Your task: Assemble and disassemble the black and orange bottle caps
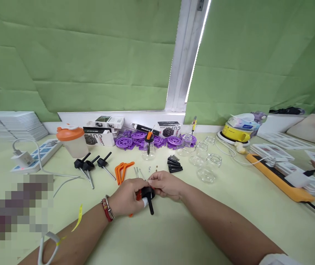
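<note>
My left hand (128, 197) is wrapped around a black plastic part (147, 192) with a round body and a long black stem pointing toward me. Some orange plastic shows beneath my left fingers. At the top of the black part, my right hand (167, 184) has its thumb and fingers pinched together; whatever they hold is too small to make out. Just beyond my hands lie thin metal rods (138, 172) and a few tiny pieces. Orange V-shaped handles (123, 171) rest to the left, and more black parts with metal rods (89, 165) lie farther left.
Black sleeves (174, 165) with small screws lie right of centre, beside clear glass jars (205, 175). An assembled jar (148, 149) stands before purple plastic pieces (124, 141). An orange-lidded shaker (71, 141) is left; an orange power strip (281, 180) and cables are right.
</note>
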`<act>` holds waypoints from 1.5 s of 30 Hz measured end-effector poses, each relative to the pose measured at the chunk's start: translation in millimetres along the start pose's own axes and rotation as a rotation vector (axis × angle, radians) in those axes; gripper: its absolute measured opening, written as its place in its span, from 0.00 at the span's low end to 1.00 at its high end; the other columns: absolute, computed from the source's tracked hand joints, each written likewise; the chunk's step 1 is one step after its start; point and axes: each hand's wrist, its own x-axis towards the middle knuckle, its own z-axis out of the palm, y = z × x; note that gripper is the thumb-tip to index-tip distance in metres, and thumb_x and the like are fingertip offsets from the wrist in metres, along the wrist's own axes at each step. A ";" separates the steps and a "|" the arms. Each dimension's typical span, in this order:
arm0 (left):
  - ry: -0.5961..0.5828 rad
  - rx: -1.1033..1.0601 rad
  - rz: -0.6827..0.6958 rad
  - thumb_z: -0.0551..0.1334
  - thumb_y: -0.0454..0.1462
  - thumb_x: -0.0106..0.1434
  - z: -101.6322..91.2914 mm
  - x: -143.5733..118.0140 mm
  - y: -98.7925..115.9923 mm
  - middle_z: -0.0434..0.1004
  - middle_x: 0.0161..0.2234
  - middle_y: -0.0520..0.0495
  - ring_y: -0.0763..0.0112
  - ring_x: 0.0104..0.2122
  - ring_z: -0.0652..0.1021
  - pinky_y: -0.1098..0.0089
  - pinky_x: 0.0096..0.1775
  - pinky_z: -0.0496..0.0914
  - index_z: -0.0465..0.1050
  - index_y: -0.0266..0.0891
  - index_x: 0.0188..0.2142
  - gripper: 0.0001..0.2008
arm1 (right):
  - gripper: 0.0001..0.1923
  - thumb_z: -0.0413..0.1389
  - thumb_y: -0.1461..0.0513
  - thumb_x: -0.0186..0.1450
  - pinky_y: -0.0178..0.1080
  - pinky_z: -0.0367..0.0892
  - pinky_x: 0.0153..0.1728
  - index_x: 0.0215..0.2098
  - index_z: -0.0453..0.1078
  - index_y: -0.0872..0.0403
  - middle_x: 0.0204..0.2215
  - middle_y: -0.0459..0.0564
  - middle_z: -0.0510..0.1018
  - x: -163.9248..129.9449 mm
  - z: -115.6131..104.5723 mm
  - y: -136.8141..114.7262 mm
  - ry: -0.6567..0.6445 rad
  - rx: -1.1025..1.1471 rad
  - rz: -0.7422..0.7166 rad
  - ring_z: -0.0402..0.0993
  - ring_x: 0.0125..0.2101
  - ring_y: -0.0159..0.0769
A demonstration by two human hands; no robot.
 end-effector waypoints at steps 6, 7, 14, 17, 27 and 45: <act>-0.097 -0.149 0.054 0.59 0.33 0.49 -6.5 -1.3 6.4 0.72 0.27 0.50 0.74 0.25 0.69 0.73 0.29 0.64 0.73 0.37 0.32 0.09 | 0.09 0.61 0.62 0.53 0.27 0.41 0.12 0.24 0.65 0.57 0.10 0.39 0.64 -0.7 -1.0 -5.3 0.010 0.031 0.035 0.51 0.10 0.21; -0.120 -0.185 0.070 0.59 0.34 0.49 -6.9 -1.9 7.3 0.72 0.27 0.50 0.74 0.25 0.69 0.73 0.28 0.64 0.73 0.37 0.31 0.09 | 0.09 0.60 0.61 0.53 0.27 0.40 0.11 0.23 0.64 0.56 0.11 0.40 0.65 -0.4 -1.8 -6.1 0.018 0.048 0.046 0.51 0.10 0.21; -0.259 -0.173 0.141 0.62 0.34 0.43 7.0 -8.1 9.0 0.69 0.22 0.54 0.77 0.21 0.65 0.75 0.22 0.59 0.71 0.38 0.27 0.09 | 0.08 0.55 0.59 0.60 0.31 0.56 0.16 0.29 0.68 0.56 0.20 0.45 0.73 13.6 -5.2 0.8 0.428 -0.245 -0.418 0.61 0.15 0.26; -0.249 -0.179 0.059 0.62 0.34 0.42 8.4 -7.9 5.4 0.68 0.23 0.55 0.78 0.21 0.64 0.76 0.22 0.59 0.69 0.38 0.29 0.11 | 0.08 0.51 0.63 0.64 0.34 0.64 0.30 0.32 0.72 0.55 0.29 0.50 0.77 21.7 -1.0 9.2 0.483 -0.837 -0.668 0.71 0.28 0.32; -0.056 -0.149 -0.258 0.63 0.40 0.49 -3.4 2.4 -12.9 0.65 0.24 0.56 0.77 0.22 0.64 0.75 0.24 0.58 0.62 0.39 0.29 0.11 | 0.12 0.48 0.66 0.65 0.34 0.62 0.38 0.38 0.73 0.53 0.35 0.51 0.78 21.4 6.4 12.4 0.402 -1.253 -0.644 0.72 0.38 0.36; 0.078 -0.217 -0.270 0.65 0.45 0.51 -0.5 6.3 -28.8 0.55 0.22 0.59 0.77 0.23 0.57 0.76 0.24 0.54 0.59 0.41 0.30 0.17 | 0.23 0.61 0.48 0.54 0.30 0.57 0.14 0.39 0.67 0.56 0.18 0.41 0.69 -6.3 5.1 -8.2 0.052 -0.195 -0.178 0.64 0.15 0.27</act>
